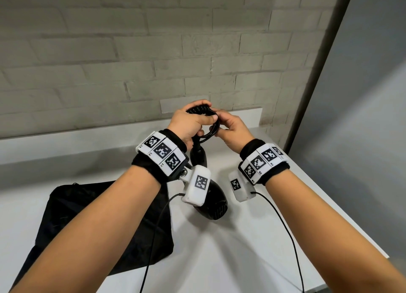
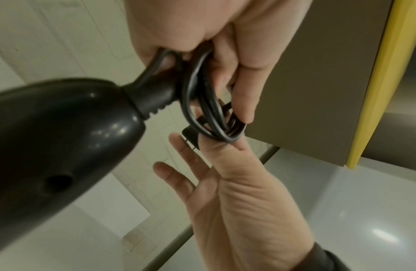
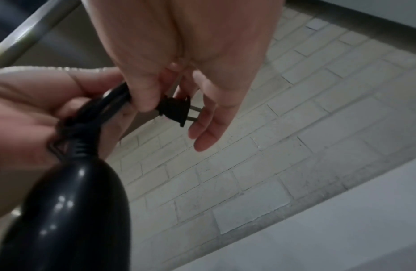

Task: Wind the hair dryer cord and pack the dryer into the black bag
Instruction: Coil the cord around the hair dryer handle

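Observation:
My left hand [image 1: 196, 119] grips the wound loops of the black cord [image 1: 208, 125] above the white table. The cord loops [image 2: 208, 113] bunch in its curled fingers. The black hair dryer [image 1: 209, 202] hangs handle-up below that hand, its handle [image 2: 63, 137] close to the left wrist camera. I cannot tell whether its body touches the table. My right hand [image 1: 230, 125] meets the left; its thumb and a finger pinch the cord at the plug [image 3: 173, 111], the other fingers straight. The black bag [image 1: 98, 222] lies flat on the table at the lower left, under my left forearm.
A white brick wall [image 1: 153, 51] stands behind the table [image 1: 241, 237]. The table's right edge runs diagonally beside a grey floor [image 1: 362, 117]. Thin black cables [image 1: 285, 226] hang from both wrist cameras over the table.

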Action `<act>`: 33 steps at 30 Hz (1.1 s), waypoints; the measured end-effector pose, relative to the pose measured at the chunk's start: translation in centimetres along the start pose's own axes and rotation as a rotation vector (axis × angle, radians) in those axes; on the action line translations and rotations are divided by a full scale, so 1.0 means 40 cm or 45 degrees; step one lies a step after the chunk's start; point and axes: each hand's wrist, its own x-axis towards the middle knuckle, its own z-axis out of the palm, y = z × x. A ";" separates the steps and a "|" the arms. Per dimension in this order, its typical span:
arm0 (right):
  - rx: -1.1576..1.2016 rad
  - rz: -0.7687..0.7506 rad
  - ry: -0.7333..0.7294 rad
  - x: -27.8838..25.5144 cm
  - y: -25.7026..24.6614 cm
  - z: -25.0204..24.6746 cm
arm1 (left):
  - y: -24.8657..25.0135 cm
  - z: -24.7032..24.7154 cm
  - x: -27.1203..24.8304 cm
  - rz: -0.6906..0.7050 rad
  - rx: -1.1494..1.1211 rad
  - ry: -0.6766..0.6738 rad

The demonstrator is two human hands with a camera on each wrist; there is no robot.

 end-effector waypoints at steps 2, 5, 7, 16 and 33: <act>-0.053 0.006 0.041 0.004 0.009 -0.004 | -0.002 0.001 -0.002 -0.004 0.005 0.012; -0.240 -0.075 0.088 0.007 -0.002 -0.022 | -0.005 0.006 -0.008 -0.024 0.006 0.020; -0.412 -0.148 0.040 0.013 -0.017 -0.038 | -0.004 0.012 -0.013 -0.061 -0.001 0.029; -0.700 -0.228 0.071 0.056 -0.056 -0.080 | -0.002 0.044 -0.010 -0.114 -0.005 0.183; -0.375 -0.090 0.148 0.031 -0.050 -0.088 | 0.019 0.043 -0.032 -0.350 0.222 -0.177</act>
